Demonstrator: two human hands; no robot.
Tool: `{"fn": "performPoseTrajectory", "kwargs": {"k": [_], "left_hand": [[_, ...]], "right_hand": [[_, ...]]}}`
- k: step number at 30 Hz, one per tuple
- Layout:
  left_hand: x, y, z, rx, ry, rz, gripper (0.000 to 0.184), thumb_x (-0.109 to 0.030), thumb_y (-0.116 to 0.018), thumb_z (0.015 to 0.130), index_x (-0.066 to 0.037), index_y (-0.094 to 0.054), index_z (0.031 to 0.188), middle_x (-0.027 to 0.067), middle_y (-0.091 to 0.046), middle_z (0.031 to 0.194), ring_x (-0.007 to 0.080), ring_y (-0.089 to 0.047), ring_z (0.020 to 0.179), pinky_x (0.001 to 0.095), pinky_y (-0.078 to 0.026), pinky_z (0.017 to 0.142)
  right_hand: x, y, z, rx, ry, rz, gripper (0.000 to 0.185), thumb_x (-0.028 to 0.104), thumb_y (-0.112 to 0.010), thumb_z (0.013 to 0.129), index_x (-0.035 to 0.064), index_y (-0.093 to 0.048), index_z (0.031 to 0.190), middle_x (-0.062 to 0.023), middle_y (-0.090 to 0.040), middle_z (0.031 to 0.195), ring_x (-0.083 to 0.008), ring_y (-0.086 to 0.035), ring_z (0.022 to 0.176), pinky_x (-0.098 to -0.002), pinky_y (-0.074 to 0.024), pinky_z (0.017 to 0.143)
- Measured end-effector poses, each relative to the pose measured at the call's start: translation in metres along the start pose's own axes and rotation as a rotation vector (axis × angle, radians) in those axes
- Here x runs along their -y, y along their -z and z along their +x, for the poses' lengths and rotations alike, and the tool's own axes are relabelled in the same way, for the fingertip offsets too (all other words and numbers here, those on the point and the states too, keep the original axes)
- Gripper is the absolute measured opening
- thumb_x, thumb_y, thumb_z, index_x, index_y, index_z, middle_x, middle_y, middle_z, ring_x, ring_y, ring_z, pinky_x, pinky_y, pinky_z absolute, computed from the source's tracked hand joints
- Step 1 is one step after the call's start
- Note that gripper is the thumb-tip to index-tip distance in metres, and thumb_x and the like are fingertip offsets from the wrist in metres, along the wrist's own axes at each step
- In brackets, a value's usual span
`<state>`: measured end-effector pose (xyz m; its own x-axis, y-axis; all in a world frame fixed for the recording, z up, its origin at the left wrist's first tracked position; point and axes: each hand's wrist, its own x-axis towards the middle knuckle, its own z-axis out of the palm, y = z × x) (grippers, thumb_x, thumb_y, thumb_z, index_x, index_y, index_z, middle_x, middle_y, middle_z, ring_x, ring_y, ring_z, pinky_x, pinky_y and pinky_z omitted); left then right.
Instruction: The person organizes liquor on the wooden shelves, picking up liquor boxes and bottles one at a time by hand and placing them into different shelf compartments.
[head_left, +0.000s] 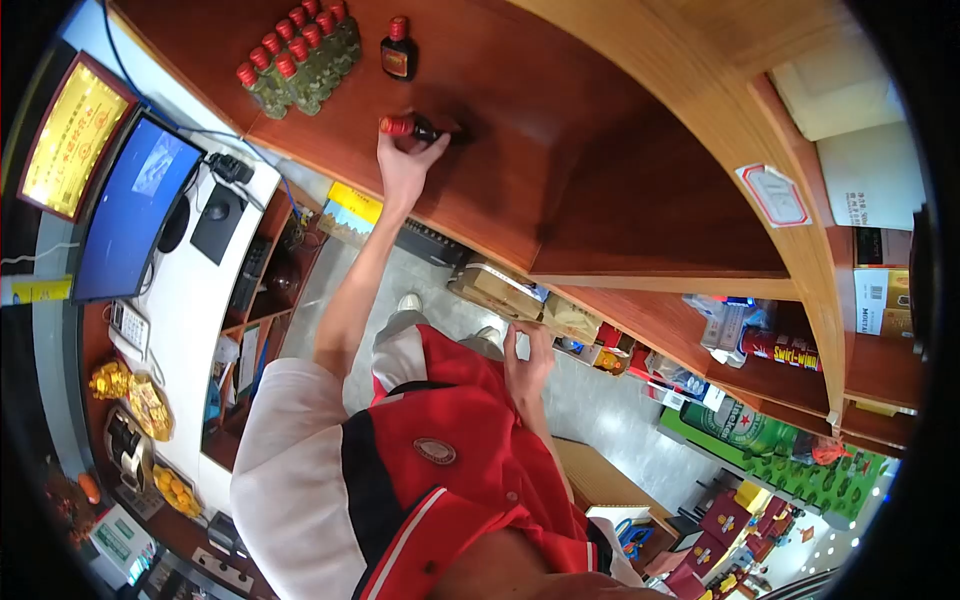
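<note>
My left hand [408, 165] is closed around a small dark bottle with a red cap [398, 126], which lies tilted sideways over the reddish-brown wooden shelf [490, 130]. A matching dark bottle [398, 58] with a red cap and label stands on the shelf just beyond. To its left, several clear bottles with red caps [300, 65] are grouped in tight rows. My right hand [530, 365] is in front of my waist, away from the shelf. Its fingers are loosely curled, with a gap showing between thumb and forefinger and nothing visible in it.
On the left, a white desk [190, 350] holds a monitor [135, 215], a mouse [217, 208] and a telephone [130, 328]. A curved wooden shelf edge [690, 90] arches at right. Boxes [500, 290] stand on the floor below the shelf. A green Heineken display [770, 450] is further right.
</note>
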<state>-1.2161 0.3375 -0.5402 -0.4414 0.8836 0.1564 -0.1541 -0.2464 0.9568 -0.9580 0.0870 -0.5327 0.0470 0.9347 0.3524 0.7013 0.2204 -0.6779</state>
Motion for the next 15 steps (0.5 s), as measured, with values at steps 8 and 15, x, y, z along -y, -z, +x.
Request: {"fn": "performPoseTrajectory", "kwargs": {"k": [8,15], "left_hand": [[-0.059,0.029,-0.182,0.178,0.134,-0.257,0.072,0.013,-0.087,0.072,-0.003,-0.046,0.129,0.0197,-0.054,0.143,0.0272,-0.056,0.132,0.0429,-0.05,0.112],[-0.078,-0.048,-0.304,0.303,0.063,-0.023,0.074,0.007,-0.09,0.069,-0.005,-0.048,0.129,0.0198,-0.054,0.139,0.0276,-0.056,0.131,0.0424,-0.051,0.11]], "right_hand": [[-0.016,0.015,0.008,0.048,0.227,0.094,0.04,0.004,-0.086,0.079,0.0011,-0.067,0.114,-0.0164,-0.065,0.115,-0.0352,-0.064,0.101,-0.0418,-0.0539,0.085],[-0.071,0.076,0.001,0.048,0.366,0.114,0.067,0.007,-0.089,0.071,0.0088,-0.064,0.133,-0.0124,-0.061,0.13,-0.0363,-0.058,0.116,-0.0473,-0.0512,0.095]]}}
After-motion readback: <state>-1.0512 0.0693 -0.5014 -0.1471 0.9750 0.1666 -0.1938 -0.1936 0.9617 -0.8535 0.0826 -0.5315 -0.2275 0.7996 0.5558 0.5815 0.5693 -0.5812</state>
